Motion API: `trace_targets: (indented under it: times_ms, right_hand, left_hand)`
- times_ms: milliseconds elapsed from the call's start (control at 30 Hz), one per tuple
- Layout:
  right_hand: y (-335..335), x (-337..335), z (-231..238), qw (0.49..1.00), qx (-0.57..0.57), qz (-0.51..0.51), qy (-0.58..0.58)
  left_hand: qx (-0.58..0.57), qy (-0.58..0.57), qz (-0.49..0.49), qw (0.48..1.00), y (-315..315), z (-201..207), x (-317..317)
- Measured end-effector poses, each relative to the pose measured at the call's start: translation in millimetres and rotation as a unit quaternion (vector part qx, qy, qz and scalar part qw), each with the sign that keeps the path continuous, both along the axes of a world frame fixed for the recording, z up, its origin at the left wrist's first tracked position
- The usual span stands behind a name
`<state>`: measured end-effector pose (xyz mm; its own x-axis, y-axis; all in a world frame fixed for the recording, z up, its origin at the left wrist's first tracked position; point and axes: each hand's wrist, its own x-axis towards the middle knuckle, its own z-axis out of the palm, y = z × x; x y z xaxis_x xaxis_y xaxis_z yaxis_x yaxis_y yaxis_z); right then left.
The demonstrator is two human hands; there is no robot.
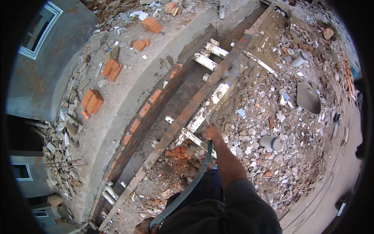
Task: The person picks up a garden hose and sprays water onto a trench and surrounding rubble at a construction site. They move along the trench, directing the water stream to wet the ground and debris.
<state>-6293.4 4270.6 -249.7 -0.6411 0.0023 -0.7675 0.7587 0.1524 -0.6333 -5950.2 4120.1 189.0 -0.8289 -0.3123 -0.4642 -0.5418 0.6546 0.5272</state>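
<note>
My right hand (pixel 213 132) is closed around a green hose (pixel 194 186) near its front end. What looks like a pale stream of water leaves this end toward a long white pipe (pixel 219 93) smeared with mud. From there the hose runs down past my legs to the lower edge, where my left hand (pixel 144 226) is closed on it, partly cut off by the picture's rim. A thinner white pipe (pixel 193 138) crosses just left of my right hand and passes toward the brick wall (pixel 171 130) of a trench.
Short white pipes (pixel 205 61) stick out into the trench (pixel 171 99). Rubble (pixel 253 128) covers the ground at right, with a grey basin (pixel 308 98) and a cylindrical bucket (pixel 270 143). Orange bricks (pixel 92 101) lie in stacks on the concrete strip at left, beside a grey building wall.
</note>
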Motion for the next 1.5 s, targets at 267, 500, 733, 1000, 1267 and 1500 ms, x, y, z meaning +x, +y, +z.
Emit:
trace_targets:
  times_ms: [267,500,733,1000,1267,1500]
  right_hand:
    - [-20,13,-27,0.988,0.064,0.122,0.064]
    - [-46,21,-45,0.999,0.034,0.032,0.028]
    - [-51,27,-31,0.999,-0.036,-0.04,0.01]
    - [-61,28,-44,0.991,-0.068,-0.112,-0.001]
    - [-75,40,-76,0.999,0.016,0.047,0.011]
    - [-77,50,-16,0.994,-0.006,-0.101,-0.044]
  left_hand:
    - [0.0,-0.014,0.058,0.998,-4,2,15]
    - [-0.006,-0.027,0.081,0.996,-2,7,19]
    - [0.033,-0.039,0.119,0.992,1,12,20]
    - [0.051,-0.091,0.204,0.973,13,21,18]
    - [0.042,-0.091,0.212,0.972,14,25,16]
    - [0.041,-0.079,0.195,0.977,10,23,20]
